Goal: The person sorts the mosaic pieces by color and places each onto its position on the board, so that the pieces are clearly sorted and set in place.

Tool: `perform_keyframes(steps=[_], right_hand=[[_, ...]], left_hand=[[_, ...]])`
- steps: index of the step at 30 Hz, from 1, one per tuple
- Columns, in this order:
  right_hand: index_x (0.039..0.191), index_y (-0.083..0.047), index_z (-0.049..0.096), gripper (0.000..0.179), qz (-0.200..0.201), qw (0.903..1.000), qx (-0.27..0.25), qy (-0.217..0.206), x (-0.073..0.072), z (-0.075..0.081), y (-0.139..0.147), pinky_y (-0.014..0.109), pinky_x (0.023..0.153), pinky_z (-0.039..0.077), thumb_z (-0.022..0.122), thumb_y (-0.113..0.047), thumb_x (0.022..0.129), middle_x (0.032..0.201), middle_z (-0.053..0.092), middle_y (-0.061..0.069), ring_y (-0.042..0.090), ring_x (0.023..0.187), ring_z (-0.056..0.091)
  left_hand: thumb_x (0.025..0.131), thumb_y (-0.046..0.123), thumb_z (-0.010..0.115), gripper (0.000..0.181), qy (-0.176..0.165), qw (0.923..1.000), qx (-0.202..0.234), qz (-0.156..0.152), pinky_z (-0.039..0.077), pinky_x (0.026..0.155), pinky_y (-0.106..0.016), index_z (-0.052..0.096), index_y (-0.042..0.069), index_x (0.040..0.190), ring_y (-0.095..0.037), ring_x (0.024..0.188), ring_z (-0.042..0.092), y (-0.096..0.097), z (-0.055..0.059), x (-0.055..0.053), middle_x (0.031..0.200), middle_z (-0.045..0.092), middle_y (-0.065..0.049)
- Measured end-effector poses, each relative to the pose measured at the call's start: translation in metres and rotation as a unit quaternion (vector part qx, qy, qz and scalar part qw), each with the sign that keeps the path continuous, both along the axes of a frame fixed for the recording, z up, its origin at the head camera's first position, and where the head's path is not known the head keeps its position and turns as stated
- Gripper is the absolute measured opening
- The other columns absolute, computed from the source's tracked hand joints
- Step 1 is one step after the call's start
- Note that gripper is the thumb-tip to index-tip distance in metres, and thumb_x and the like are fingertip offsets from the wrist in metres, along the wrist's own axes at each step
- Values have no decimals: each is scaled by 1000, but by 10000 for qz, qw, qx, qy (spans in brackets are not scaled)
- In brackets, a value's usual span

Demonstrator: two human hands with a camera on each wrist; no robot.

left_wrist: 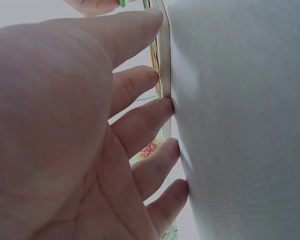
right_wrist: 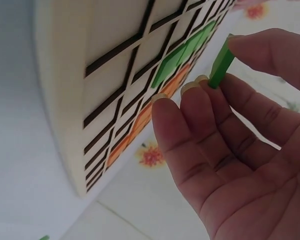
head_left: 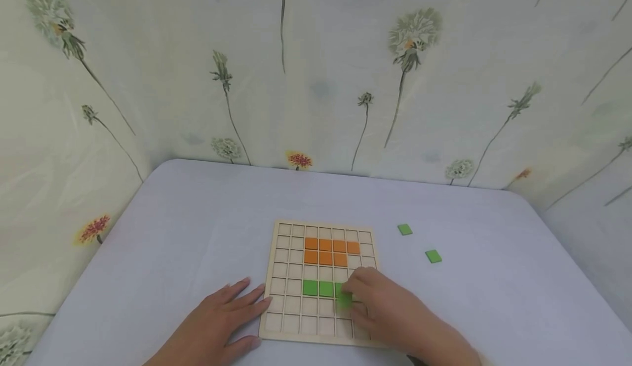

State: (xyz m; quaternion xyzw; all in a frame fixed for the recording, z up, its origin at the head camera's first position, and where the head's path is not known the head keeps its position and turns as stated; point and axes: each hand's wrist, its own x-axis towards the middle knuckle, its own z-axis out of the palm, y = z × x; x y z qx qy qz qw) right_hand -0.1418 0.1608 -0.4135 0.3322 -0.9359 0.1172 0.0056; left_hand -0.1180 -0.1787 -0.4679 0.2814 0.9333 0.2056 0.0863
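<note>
A square wooden grid board (head_left: 281,327) lies on the covered table. Two rows of orange tiles (head_left: 325,251) sit in its upper cells, and a row of green tiles (head_left: 318,288) lies lower down. Over that green row, my right hand (head_left: 390,311) pinches another green tile (right_wrist: 221,64) between thumb and fingertips, tilted and raised off the board in the right wrist view. My left hand (head_left: 217,316) lies spread at the board's left side, some fingertips touching its edge (left_wrist: 164,55). Part of the board's lower right is hidden under the right hand.
Two loose green tiles (head_left: 433,256) lie on the pale table cover (head_left: 207,218), right of the board. Behind and at the sides hangs a fabric backdrop (head_left: 316,91) printed with dandelions.
</note>
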Motion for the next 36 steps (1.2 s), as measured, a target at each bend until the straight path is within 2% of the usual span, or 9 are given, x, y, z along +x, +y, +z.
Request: perform_keyframes(steps=[9,16,29,36], right_hand=[[108,-15,72,23,449,9982,-8,395,-1,-2,-22,23,81,54,82,-14,87,105,59,-9,9,97,56],[106,-16,71,18,442,9989,68,162,-4,-4,-34,23,82,54,81,-20,91,102,61,-9,8,94,55],[93,-18,66,16,582,9976,218,317,-10,-9,-47,21,76,52,82,-16,90,91,56,-11,8,85,51],[92,-17,65,14,589,9974,335,234,-10,-8,-53,22,76,52,80,-16,91,90,57,-10,9,84,51]], left_hand=[[99,48,68,62,64,10000,-13,-48,35,117,-58,54,25,155,-29,153,35,-1,1,0,160,48,4],[99,49,68,63,-27,10000,24,-43,33,118,-58,53,26,156,-28,153,34,0,1,0,160,48,5],[98,52,68,65,-221,9997,-79,39,32,119,-58,52,28,156,-27,154,33,1,4,1,161,46,7],[98,50,69,65,-152,9998,-99,4,32,119,-57,52,27,157,-27,154,33,1,4,1,161,46,7]])
